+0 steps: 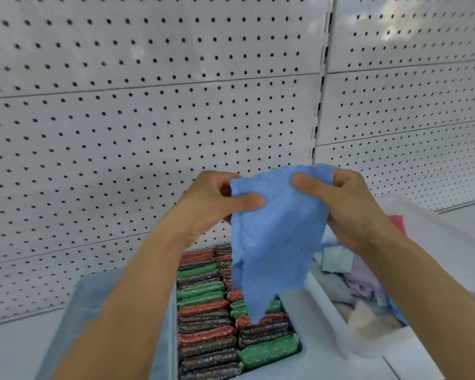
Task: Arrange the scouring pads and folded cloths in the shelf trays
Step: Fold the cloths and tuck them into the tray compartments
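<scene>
A blue cloth (pixel 274 234) hangs unfolded in the air above the trays. My left hand (pixel 214 204) pinches its upper left edge and my right hand (pixel 337 198) pinches its upper right corner. Below it, a white tray (pixel 294 355) holds two rows of red, green and dark glittery scouring pads (pixel 206 319) standing on edge. A second tray (pixel 329 305) to the right holds loose cloths (pixel 359 281) in lilac, pale green and cream, partly hidden by my right forearm.
A pale blue tray (pixel 85 303) sits at the lower left under my left forearm. White pegboard (pixel 148 105) forms the back wall, with a slotted upright (pixel 320 100) between panels. The white shelf surface (pixel 17 352) runs along the bottom. Something red (pixel 398 223) shows behind my right wrist.
</scene>
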`<state>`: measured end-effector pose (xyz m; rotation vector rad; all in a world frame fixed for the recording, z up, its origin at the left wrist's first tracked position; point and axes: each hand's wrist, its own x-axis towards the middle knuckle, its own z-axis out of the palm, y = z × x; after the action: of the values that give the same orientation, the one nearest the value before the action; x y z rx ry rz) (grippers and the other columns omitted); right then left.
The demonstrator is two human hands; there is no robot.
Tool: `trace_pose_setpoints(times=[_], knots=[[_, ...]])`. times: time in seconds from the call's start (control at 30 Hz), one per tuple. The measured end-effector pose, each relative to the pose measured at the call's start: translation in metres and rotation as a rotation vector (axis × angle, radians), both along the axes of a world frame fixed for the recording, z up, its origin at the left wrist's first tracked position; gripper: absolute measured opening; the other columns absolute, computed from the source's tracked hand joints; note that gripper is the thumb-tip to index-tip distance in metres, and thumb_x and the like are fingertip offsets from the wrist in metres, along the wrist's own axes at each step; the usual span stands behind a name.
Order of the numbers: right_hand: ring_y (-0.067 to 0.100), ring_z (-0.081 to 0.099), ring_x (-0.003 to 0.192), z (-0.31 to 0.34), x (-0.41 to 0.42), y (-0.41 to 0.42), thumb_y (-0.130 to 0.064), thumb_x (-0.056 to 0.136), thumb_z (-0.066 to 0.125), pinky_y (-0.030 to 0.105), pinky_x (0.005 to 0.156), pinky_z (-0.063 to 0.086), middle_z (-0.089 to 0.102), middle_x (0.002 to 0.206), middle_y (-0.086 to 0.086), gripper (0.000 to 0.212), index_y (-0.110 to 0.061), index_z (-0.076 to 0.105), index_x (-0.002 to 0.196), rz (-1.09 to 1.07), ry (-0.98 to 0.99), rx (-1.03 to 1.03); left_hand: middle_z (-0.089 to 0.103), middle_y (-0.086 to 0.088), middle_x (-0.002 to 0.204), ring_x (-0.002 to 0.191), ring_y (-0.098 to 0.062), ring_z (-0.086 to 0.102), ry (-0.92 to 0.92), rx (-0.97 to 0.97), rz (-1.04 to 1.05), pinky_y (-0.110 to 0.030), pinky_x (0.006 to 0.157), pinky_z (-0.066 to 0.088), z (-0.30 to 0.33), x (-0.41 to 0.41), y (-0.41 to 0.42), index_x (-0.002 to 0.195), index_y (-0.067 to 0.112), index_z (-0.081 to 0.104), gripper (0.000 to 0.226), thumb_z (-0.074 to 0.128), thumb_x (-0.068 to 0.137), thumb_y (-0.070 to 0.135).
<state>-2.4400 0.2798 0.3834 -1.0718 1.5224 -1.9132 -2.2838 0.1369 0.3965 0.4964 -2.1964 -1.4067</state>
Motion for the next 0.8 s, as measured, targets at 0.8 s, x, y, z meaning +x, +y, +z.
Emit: trace_pose_setpoints(times=[0.8], knots=[[0.019,0.064,0.060,0.011,0.135,-0.046,-0.032,0.083,0.071,0.029,0.054,0.054,0.070,0.068,0.006,0.017,-0.015,0.073,0.082,-0.133,0.360,-0.031,0.064,0.004,0.101,0.089,-0.008,0.066,0.231,-0.169,0.198,-0.019,0.075,0.055,-0.018,0.093,0.025,0.103,0.020,0.067,0.021,0.067,0.086,0.008]])
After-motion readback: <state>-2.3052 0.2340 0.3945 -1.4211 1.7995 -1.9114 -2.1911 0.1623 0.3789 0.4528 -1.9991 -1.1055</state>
